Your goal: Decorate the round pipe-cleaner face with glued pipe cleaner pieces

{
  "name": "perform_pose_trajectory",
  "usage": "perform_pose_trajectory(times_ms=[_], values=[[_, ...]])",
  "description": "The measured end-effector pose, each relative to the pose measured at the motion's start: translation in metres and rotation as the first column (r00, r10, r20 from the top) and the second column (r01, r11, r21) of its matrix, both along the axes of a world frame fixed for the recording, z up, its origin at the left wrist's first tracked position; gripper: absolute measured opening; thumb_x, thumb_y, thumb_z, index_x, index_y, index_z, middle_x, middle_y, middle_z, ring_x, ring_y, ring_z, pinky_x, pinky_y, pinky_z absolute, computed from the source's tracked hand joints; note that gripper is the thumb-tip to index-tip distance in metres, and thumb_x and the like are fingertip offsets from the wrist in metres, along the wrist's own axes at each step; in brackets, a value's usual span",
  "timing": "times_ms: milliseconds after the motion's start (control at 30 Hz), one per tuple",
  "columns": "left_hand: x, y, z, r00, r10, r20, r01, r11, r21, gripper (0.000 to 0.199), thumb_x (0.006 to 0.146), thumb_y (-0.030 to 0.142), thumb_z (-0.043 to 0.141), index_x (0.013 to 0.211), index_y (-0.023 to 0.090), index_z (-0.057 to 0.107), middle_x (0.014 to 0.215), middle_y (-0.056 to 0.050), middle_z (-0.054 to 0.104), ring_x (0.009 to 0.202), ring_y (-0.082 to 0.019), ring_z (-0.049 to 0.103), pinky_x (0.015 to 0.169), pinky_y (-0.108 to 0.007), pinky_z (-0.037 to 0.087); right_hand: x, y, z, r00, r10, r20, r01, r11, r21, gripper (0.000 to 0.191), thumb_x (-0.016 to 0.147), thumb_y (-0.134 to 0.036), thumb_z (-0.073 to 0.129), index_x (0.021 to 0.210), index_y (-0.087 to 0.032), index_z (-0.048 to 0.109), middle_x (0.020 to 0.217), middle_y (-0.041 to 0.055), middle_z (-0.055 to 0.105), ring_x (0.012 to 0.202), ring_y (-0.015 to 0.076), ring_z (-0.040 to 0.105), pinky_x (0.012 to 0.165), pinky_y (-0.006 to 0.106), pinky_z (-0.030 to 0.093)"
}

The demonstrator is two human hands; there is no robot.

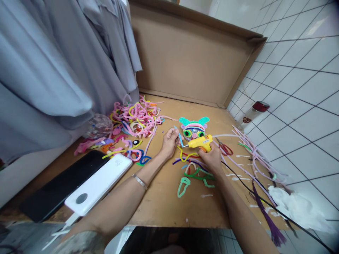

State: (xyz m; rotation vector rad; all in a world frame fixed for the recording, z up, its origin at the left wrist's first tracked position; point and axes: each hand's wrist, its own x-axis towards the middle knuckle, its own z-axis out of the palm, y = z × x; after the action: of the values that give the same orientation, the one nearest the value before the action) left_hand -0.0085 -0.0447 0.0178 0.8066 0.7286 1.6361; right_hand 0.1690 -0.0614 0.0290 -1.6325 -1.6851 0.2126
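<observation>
L hand (171,143) pinches blue strip (181,140); R hand (212,157) grips yellow glue gun (198,143). Rec.: steady strip, thin bead, nozzle (186,145) clear of skin.

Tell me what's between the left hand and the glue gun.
The blue strip, pinched in the left hand, its lower end at the nozzle of the glue gun. Shows in the head view.
</observation>
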Motion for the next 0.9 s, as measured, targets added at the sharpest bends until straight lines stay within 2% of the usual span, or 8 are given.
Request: perform_pose_trajectory(times_ms=[133,267,367,433,533,700,800,900], values=[[0.003,-0.002,0.000,1.000,-0.029,0.004,0.029,1.000,0.000,0.051,0.062,0.059,0.076,0.073,0.019,0.046,0.054,0.004,0.061,0.038,-0.005,0.044,0.039,-0.017,0.034,0.000,0.001,-0.001,0.999,-0.050,-0.005,0.050,0.999,-0.013,0.024,0.060,-0.042,0.056,0.070,-0.020,0.055,0.062,0.0021,0.058,0.056,0.0162,0.048,0.055,0.029,0.039],[0.002,-0.001,0.002,0.999,-0.019,0.045,0.019,1.000,-0.015,0.051,0.061,0.056,0.078,0.073,0.019,0.045,0.054,0.005,0.060,0.038,-0.005,0.044,0.039,-0.016,0.035,0.001,0.000,-0.001,0.999,0.049,0.021,-0.049,0.999,0.014,0.022,0.064,-0.039,0.055,0.074,-0.019,0.058,0.067,0.0029,0.061,0.061,0.0176,0.052,0.057,0.028,0.040],[-0.004,0.001,0.002,0.997,0.013,0.079,-0.009,0.999,-0.053,0.049,0.060,0.052,0.080,0.074,0.020,0.045,0.053,0.006,0.060,0.038,-0.005,0.044,0.039,-0.016,0.033,0.006,-0.001,0.001,0.996,0.055,0.072,-0.056,0.998,0.009,0.021,0.066,-0.039,0.056,0.075,-0.020,0.057,0.065,0.0016,0.060,0.058,0.0166,0.051,0.056,0.027,0.038],[-0.006,0.003,0.001,0.996,0.033,0.079,-0.028,0.997,-0.066,0.049,0.059,0.050,0.081,0.073,0.020,0.045,0.051,0.005,0.060,0.037,-0.004,0.043,0.038,-0.015,0.033,0.013,0.001,0.003,0.992,-0.010,0.125,0.007,1.000,0.025,0.022,0.068,-0.038,0.056,0.078,-0.019,0.058,0.067,0.0021,0.062,0.059,0.0170,0.052,0.057,0.027,0.038],[-0.007,0.005,-0.003,0.998,0.029,0.051,-0.025,0.997,-0.067,0.048,0.059,0.048,0.081,0.072,0.019,0.045,0.052,0.005,0.060,0.036,-0.004,0.042,0.037,-0.015,0.031,0.033,0.009,0.006,0.964,-0.173,0.199,0.158,0.983,0.088,0.028,0.074,-0.037,0.053,0.093,-0.017,0.060,0.079,0.0058,0.065,0.070,0.0204,0.057,0.065,0.029,0.040],[-0.004,0.001,-0.005,1.000,-0.007,-0.001,0.007,0.997,-0.082,0.052,0.053,0.051,0.084,0.072,0.019,0.047,0.052,0.006,0.060,0.037,-0.004,0.042,0.037,-0.015,0.032,0.086,0.027,0.002,0.838,-0.456,0.300,0.427,0.890,0.161,0.036,0.081,-0.042,0.050,0.100,-0.012,0.060,0.100,0.0158,0.062,0.093,0.0283,0.057,0.078,0.036,0.041],[-0.002,-0.001,-0.004,1.000,-0.009,-0.030,0.007,0.996,-0.084,0.050,0.055,0.050,0.083,0.072,0.019,0.047,0.053,0.005,0.061,0.036,-0.004,0.042,0.037,-0.015,0.032,0.116,0.039,-0.009,0.795,-0.554,0.247,0.536,0.832,0.141,0.042,0.081,-0.042,0.051,0.107,-0.010,0.057,0.106,0.0183,0.059,0.096,0.0299,0.056,0.080,0.038,0.041],[-0.002,-0.002,-0.003,0.999,0.007,-0.051,-0.011,0.996,-0.085,0.049,0.056,0.050,0.081,0.071,0.018,0.047,0.052,0.005,0.061,0.036,-0.004,0.042,0.037,-0.015,0.031,0.135,0.050,-0.018,0.801,-0.583,0.134,0.574,0.812,0.105,0.049,0.077,-0.039,0.057,0.116,-0.009,0.053,0.112,0.0186,0.058,0.098,0.0291,0.056,0.082,0.038,0.042]])
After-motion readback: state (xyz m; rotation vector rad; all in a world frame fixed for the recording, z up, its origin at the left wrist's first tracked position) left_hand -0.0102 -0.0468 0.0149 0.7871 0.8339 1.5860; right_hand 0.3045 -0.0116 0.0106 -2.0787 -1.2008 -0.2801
